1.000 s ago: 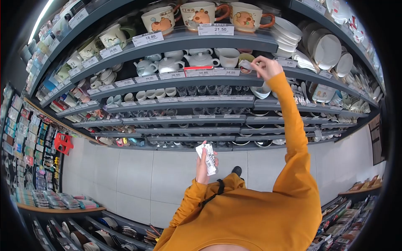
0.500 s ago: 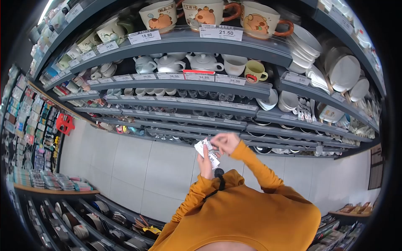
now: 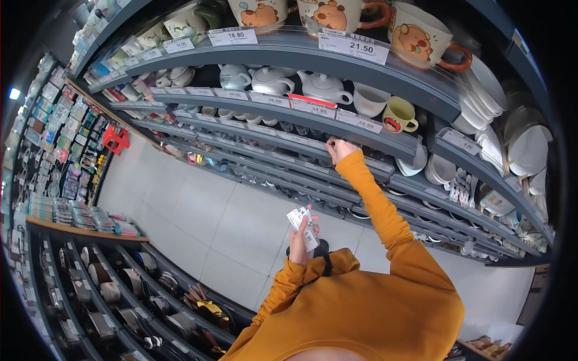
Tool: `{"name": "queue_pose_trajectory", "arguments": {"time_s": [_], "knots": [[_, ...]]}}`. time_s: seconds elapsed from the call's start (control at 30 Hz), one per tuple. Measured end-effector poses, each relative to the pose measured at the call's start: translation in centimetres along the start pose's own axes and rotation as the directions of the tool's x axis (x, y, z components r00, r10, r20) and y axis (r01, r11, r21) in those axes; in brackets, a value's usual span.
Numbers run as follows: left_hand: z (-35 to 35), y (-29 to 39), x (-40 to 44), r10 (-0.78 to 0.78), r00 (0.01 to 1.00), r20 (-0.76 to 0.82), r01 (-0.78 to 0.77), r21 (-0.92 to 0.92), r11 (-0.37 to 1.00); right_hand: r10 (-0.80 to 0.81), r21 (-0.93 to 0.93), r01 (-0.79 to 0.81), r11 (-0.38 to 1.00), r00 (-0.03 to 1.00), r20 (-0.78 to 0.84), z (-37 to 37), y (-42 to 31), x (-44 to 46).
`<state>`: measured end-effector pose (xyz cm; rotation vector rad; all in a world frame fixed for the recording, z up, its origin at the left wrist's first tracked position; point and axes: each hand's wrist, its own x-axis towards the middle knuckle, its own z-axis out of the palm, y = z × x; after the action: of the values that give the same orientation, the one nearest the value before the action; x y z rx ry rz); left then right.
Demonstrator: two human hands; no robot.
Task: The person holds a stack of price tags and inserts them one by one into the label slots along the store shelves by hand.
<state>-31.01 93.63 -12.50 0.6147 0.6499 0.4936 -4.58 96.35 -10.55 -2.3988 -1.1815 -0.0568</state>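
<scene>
My left hand point(image 3: 299, 240) is closed on several white printed price tags point(image 3: 306, 230), held fanned a little in front of my body. My right hand point(image 3: 342, 150) is stretched out to the front edge of the shelf point(image 3: 283, 136) that holds glasses, just under the teapot shelf. Its fingers are bent and drawn together at the label strip on that edge. Whatever they may pinch is too small or hidden to make out. Above this hand stand a white bowl point(image 3: 369, 100) and a yellow-green mug point(image 3: 400, 115) with a red-mouthed face.
White teapots point(image 3: 324, 88) and large animal-print mugs point(image 3: 419, 36) fill the upper shelves. Stacked white dishes point(image 3: 528, 150) and spoons point(image 3: 462, 186) are on the right. Pans point(image 3: 129, 281) line a lower-left rack, and a red stool point(image 3: 116, 139) stands on the tiled floor point(image 3: 180, 204).
My right hand has left the price tags and moved up and forward to the shelf edge. The left hand still holds the tags. My view has turned and moved closer to the shelves.
</scene>
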Motion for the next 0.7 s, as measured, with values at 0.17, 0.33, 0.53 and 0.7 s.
{"name": "queue_pose_trajectory", "arguments": {"time_s": [0.17, 0.33, 0.53, 0.7], "knots": [[0.2, 0.8, 1.4, 0.018, 1.0, 0.019, -0.017, -0.082, 0.996, 0.049, 0.19, -0.055, 0.98, 0.998, 0.039, -3.1, -1.4, -0.2], [-0.3, 1.4, 3.0, 0.043, 0.999, -0.023, -0.045, -0.1, 0.994, 0.134, 0.59, -0.212, 0.779, 0.975, 0.175, -5.1, -3.4, -6.1], [1.3, 1.9, 3.9, 0.091, 0.993, -0.08, -0.094, -0.03, 0.995, 0.048, 0.727, -0.507, 0.462, 0.834, 0.55, -1.7, -6.4, -14.1], [-1.4, 1.9, 4.3, 0.074, 0.997, 0.003, -0.074, -0.012, 0.997, -0.09, 0.628, -0.283, 0.725, 0.865, 0.494, -3.3, -7.3, -12.0]]}}
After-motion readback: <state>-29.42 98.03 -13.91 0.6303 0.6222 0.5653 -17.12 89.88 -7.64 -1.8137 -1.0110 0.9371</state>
